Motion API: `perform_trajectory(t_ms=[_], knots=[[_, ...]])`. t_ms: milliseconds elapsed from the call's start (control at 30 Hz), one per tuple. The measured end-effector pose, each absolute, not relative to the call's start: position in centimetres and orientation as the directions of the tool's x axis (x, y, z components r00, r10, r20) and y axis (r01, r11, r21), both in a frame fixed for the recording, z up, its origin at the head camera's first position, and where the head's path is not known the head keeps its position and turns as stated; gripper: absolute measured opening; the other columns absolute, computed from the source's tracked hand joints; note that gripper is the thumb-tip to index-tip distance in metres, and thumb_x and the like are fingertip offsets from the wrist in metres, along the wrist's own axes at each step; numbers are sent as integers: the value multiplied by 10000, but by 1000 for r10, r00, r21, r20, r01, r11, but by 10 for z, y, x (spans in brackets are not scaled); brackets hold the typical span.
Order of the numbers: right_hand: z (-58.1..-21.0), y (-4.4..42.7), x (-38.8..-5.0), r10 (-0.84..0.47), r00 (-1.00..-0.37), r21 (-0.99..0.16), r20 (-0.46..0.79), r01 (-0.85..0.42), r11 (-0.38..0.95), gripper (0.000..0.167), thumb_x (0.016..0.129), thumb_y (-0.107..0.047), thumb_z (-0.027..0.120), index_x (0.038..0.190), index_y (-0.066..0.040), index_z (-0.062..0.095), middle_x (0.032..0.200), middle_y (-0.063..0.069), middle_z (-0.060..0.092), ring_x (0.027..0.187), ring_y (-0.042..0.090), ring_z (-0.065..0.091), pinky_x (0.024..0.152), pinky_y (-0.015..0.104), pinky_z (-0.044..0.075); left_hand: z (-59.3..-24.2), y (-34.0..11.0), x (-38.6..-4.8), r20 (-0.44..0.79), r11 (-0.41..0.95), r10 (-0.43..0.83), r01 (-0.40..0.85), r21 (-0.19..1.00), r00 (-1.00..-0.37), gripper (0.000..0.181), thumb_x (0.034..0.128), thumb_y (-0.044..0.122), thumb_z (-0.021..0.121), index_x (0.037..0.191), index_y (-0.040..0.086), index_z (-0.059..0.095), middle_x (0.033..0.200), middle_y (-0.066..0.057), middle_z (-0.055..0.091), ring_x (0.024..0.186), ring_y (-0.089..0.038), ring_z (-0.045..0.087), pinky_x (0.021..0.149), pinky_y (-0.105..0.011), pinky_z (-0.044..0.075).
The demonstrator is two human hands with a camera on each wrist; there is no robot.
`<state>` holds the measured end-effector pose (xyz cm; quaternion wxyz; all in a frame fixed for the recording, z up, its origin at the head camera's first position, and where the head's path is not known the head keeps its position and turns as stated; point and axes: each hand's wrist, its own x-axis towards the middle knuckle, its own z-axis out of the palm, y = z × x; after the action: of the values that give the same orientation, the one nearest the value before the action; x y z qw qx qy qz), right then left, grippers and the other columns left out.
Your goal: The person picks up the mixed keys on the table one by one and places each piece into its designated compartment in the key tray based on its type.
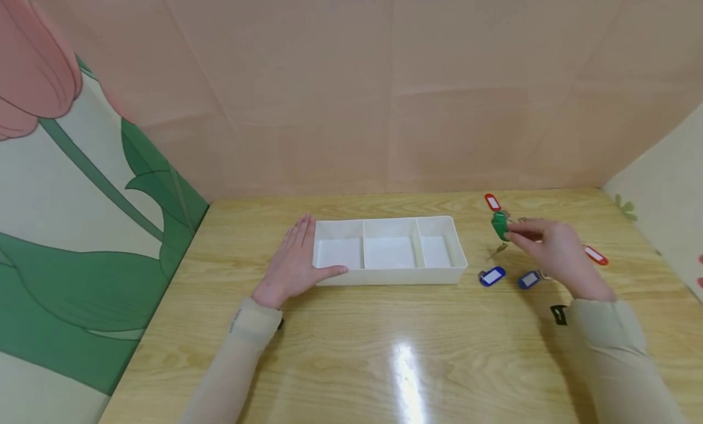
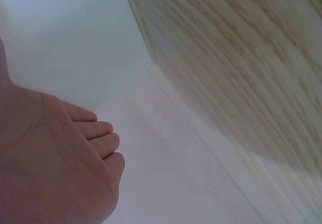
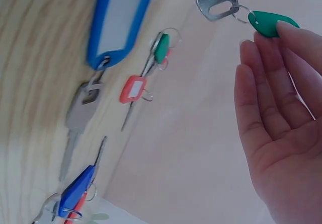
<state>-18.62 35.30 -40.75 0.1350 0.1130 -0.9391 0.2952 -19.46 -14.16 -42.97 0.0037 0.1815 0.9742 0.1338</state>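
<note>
My right hand [image 1: 551,247] pinches a green key tag [image 1: 500,226] between thumb and fingertips, above the right part of the table. In the right wrist view a metal key [image 3: 216,2] hangs by a ring from that green tag. My left hand [image 1: 293,259] lies along the left end of a white three-compartment tray [image 1: 390,276], fingers straight and thumb over the front wall. The left wrist view shows the left palm [image 2: 55,153] beside the tray's white wall [image 2: 65,48]. No items show in the tray's compartments.
Tagged keys lie around the right hand: blue tags [image 1: 492,276] in front, red tags [image 1: 492,202] behind and to the right. In the right wrist view another green tag [image 3: 161,49] lies on the table. A dark clip-like object [image 1: 559,315] is by the right sleeve. Cloth-like walls border the table.
</note>
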Motion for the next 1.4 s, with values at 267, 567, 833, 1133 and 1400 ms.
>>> perform_trajectory(t_ms=[267, 567, 833, 1133, 1400], knots=[[-398, 342, -182, -84, -927, -546, 365, -286, 787, 197, 928, -144, 778, 1091, -34, 792, 1068, 176, 741, 830, -187, 513, 660, 14, 411, -429, -143, -194, 46, 896, 356, 355, 268, -933, 1301, 809, 916, 413, 1602, -46, 44, 1677, -196, 3, 1544, -279, -8, 1234, -372, 5], [-388, 328, -179, -100, -900, -541, 424, -340, 769, 187, 906, -146, 804, 1075, -68, 805, 1078, 133, 748, 840, -206, 526, 659, 25, 426, -429, -143, -194, 19, 903, 351, 343, 259, -936, 1304, 803, 929, 389, 1603, -23, -1, 1679, -167, -58, 1543, -265, -44, 1231, -371, -13], [-379, 314, -175, -114, -899, -561, 422, -358, 747, 182, 919, -153, 790, 1090, -90, 802, 1082, 91, 748, 858, -156, 564, 674, 42, 442, -428, -143, -194, 3, 906, 345, 333, 262, -939, 1320, 784, 948, 373, 1602, -7, -28, 1679, -156, -81, 1534, -233, -89, 1227, -360, -29], [-374, 306, -174, -122, -880, -557, 460, -392, 732, 149, 907, -120, 797, 1054, -95, 806, 1026, 61, 753, 835, -125, 588, 680, 45, 447, -428, -144, -195, -2, 909, 341, 330, 255, -940, 1319, 785, 950, 361, 1599, -13, -26, 1681, -170, -66, 1535, -238, -83, 1227, -359, -25], [-370, 302, -171, -98, -879, -570, 468, -385, 726, 144, 895, -104, 807, 1038, -94, 808, 990, 59, 758, 817, -107, 595, 662, 59, 447, -429, -142, -196, 0, 906, 348, 336, 258, -938, 1318, 787, 951, 354, 1602, -15, -21, 1679, -157, -82, 1536, -234, -83, 1225, -348, -32]])
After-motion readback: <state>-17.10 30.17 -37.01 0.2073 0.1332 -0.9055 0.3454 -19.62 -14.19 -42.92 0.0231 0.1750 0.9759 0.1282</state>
